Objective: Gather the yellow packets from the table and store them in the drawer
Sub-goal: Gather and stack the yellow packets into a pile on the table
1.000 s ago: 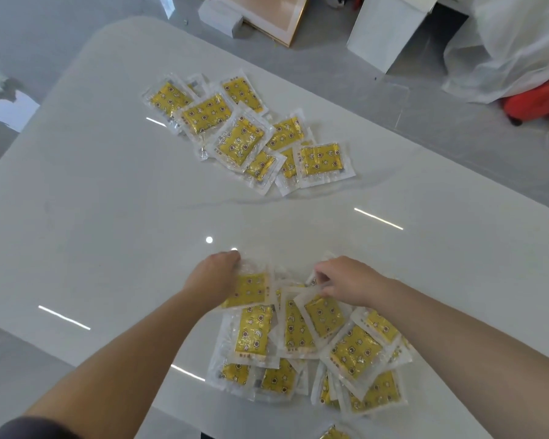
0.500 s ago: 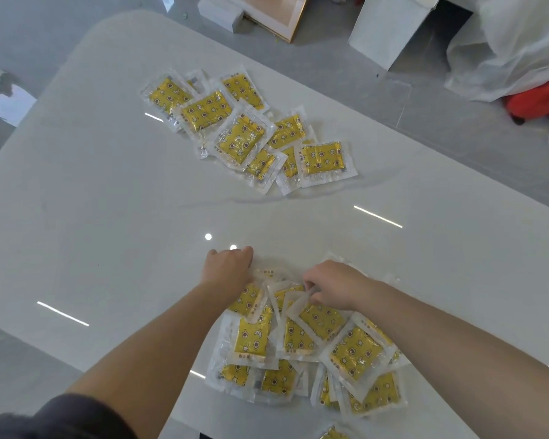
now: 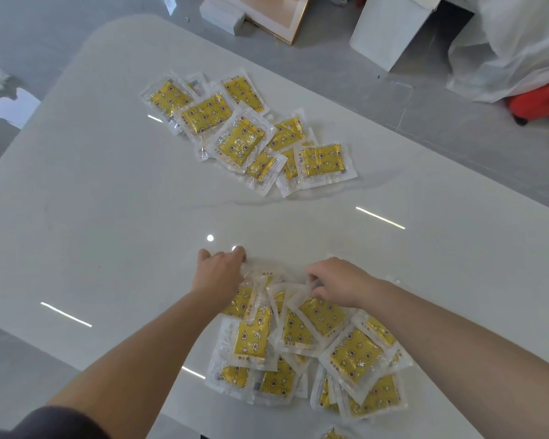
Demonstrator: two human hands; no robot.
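Observation:
Two heaps of yellow packets in clear wrappers lie on the white table (image 3: pixel 92 217). The far heap (image 3: pixel 244 134) sits apart, toward the table's back. The near heap (image 3: pixel 305 346) spreads by the front edge under my hands. My left hand (image 3: pixel 219 274) lies palm-down on the near heap's upper left, fingers curled over the far rim of the packets. My right hand (image 3: pixel 336 285) rests on the upper right of that heap, fingers pinching the clear edge of a packet (image 3: pixel 320 315). No drawer is in view.
Beyond the table's far edge the grey floor holds a framed board (image 3: pixel 276 17), a white box (image 3: pixel 390 30), white plastic sheeting (image 3: pixel 514 45) and something red (image 3: pixel 539 99). One more packet (image 3: pixel 332 435) peeks in at the bottom edge.
Both hands have slid a little away from me to the near heap's far edge, and the top packets there have been drawn closer together. The far heap has not moved.

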